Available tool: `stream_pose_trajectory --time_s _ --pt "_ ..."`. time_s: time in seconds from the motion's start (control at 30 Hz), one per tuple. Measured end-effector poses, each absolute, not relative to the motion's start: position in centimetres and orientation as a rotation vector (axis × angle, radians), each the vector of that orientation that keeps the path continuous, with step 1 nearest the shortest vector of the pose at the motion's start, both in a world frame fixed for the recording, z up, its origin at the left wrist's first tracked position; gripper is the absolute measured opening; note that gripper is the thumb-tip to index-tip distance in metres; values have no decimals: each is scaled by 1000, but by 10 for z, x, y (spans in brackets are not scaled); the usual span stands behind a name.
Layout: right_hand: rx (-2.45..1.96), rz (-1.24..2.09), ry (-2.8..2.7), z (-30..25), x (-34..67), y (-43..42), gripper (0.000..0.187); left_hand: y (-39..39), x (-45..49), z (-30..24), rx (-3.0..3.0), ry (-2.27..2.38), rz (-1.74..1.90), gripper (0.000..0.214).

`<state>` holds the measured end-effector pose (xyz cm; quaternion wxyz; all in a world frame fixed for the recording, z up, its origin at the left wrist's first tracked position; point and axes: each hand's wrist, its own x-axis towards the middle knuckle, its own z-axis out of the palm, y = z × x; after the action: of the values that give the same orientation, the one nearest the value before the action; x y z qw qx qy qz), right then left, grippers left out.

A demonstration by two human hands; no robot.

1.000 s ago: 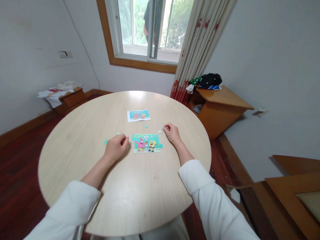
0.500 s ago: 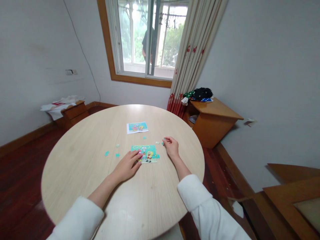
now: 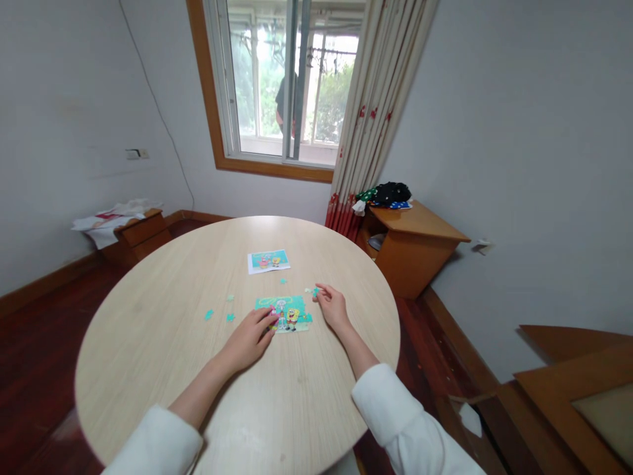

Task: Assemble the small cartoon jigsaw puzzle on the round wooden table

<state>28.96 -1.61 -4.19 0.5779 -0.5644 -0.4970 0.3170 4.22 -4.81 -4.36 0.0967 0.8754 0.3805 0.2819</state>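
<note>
The jigsaw puzzle (image 3: 293, 306) lies flat on the round table (image 3: 297, 402), between the two hands and a little nearer the person than the right fingertips. The left hand (image 3: 250, 336) rests palm down at its near left corner, fingers stretched out and slightly apart, their tips on the pink figure and covering part of it. The right hand (image 3: 332, 309) is just beyond the puzzle's far right corner, apart from it, with thumb and forefinger drawn close together at a loose blue-green piece (image 3: 315, 291). I cannot tell whether they pinch that piece or only touch it. A pale piece (image 3: 307, 290) lies just beside it, close to the puzzle's far edge.

Pale yellow-green marks run along the top of the puzzle's picture, too small to read as lettering. The printed sheet (image 3: 270, 260) farther back on the table has similar small marks near its top, equally unreadable.

The puzzle is mostly joined up: a blue-green background over a paler strip along the near edge. It shows a pink cartoon figure on the left, a pale slim one in the middle and a yellow square-bodied one on the right. Its right side is uneven, with a bit jutting out near the yellow figure. The sheet carries a like picture with a white margin at its left. One small piece (image 3: 283, 281) lies between sheet and puzzle; two blue-green pieces (image 3: 230, 317) and a paler scrap (image 3: 230, 297) lie left of the puzzle.
</note>
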Motion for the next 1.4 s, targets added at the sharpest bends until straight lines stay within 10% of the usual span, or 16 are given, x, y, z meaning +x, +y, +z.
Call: stream_pose_trajectory --time_s 1.4 --pt "-1369 616 -1303 -54 291 -21 38 -58 34 -52 2436 1190 865 34"
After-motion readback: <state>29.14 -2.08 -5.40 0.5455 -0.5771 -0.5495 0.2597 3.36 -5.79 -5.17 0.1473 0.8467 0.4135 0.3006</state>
